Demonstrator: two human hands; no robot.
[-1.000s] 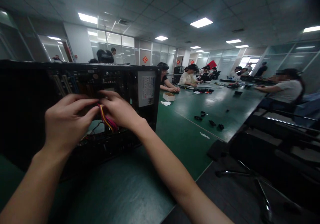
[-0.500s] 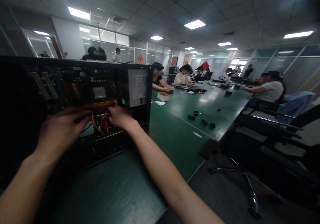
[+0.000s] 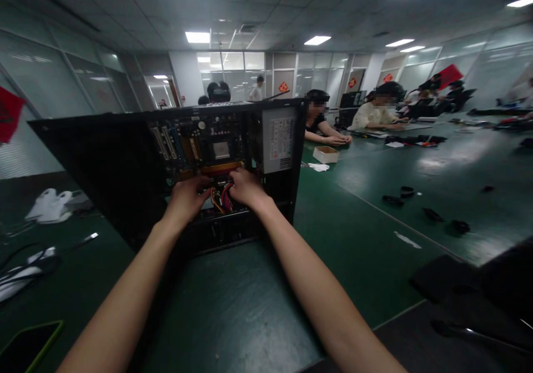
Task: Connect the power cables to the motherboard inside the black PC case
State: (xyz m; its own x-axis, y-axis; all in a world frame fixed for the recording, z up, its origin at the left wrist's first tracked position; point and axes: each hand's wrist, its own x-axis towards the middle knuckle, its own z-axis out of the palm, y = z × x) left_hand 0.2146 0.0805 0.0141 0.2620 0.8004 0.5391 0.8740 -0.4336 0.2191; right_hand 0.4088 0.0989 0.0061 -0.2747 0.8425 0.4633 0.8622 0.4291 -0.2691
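Note:
A black computer case stands open-sided on the green table, with its motherboard facing me. Inside it, my left hand reaches to the left end of the orange-yellow slots. Its fingers are bent inward and their tips are hard to see. My right hand is at the right end of the same slots, fingers curled together; whatever they grip is hidden. Between both hands hangs a bundle of coloured cables. The silver power supply sits at the case's upper right.
On the left lie a white plastic bag, cables and a green-edged phone. A small box and black parts rest on the table to the right. Co-workers sit along the far side; a chair is at lower right.
My view has swung left, so the case appears farther right and its left side shows. My left hand is less blurred; both hands stay at the slots.

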